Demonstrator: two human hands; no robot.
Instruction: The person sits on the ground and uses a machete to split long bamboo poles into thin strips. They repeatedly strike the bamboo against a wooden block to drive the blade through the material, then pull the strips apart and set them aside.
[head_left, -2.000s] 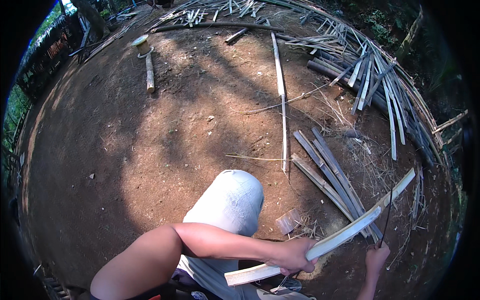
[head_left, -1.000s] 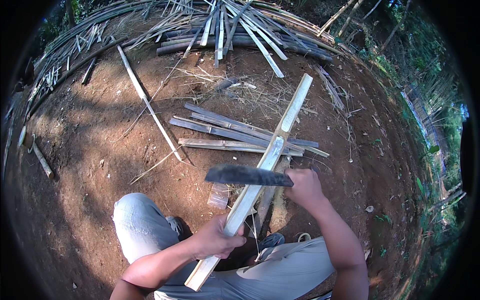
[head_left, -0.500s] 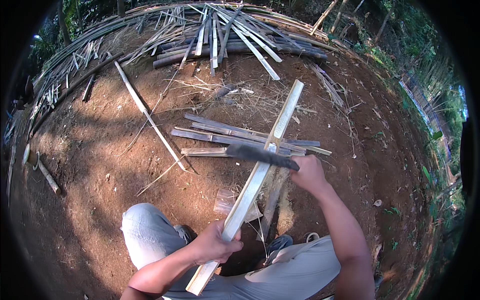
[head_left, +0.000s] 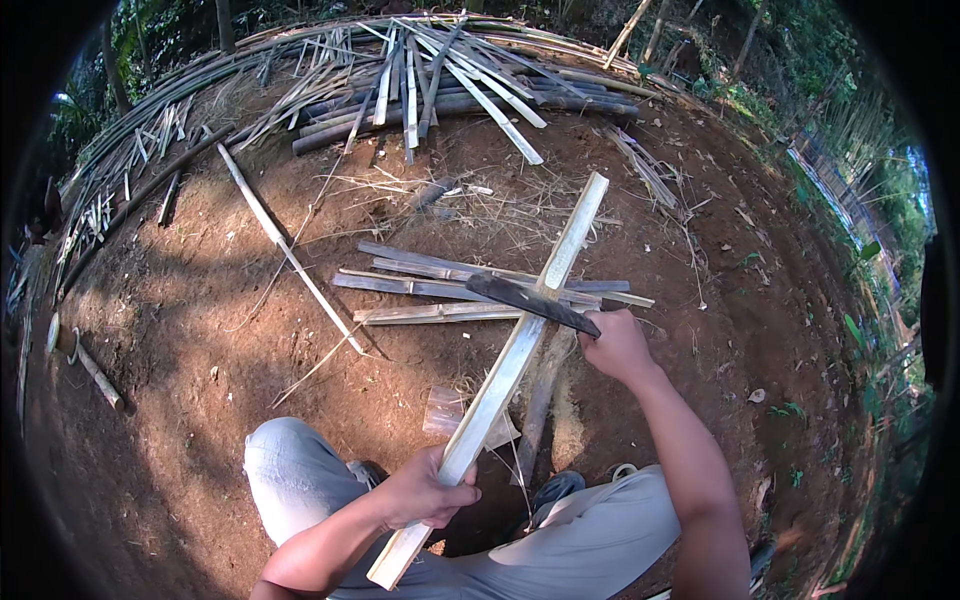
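My left hand (head_left: pixel 432 490) is wrapped round the near part of a long split bamboo strip (head_left: pixel 500 380), its pale hollow inside turned up. The strip slants away from me toward the upper right, over the ground between my knees. In my right hand (head_left: pixel 615 345) is the handle of a dark-bladed machete (head_left: pixel 525 300). Its blade lies across the strip beyond the middle, pointing left. Whether the edge is biting into the bamboo I cannot tell. Below the strip, a dark wooden piece (head_left: pixel 541 410) slopes beneath its middle.
Several split bamboo pieces (head_left: pixel 430 313) lie just beyond the strip. A long pale pole (head_left: pixel 290 250) rests on the soil at left. Farther off is a big heap of bamboo (head_left: pixel 460 104). A short stick (head_left: pixel 100 380) lies at far left, a brown flat scrap (head_left: pixel 443 410) near my feet.
The machete's blade has tilted, its tip now higher, and it shows sharper than before. Both hands still hold the same things, and the view has shifted slightly.
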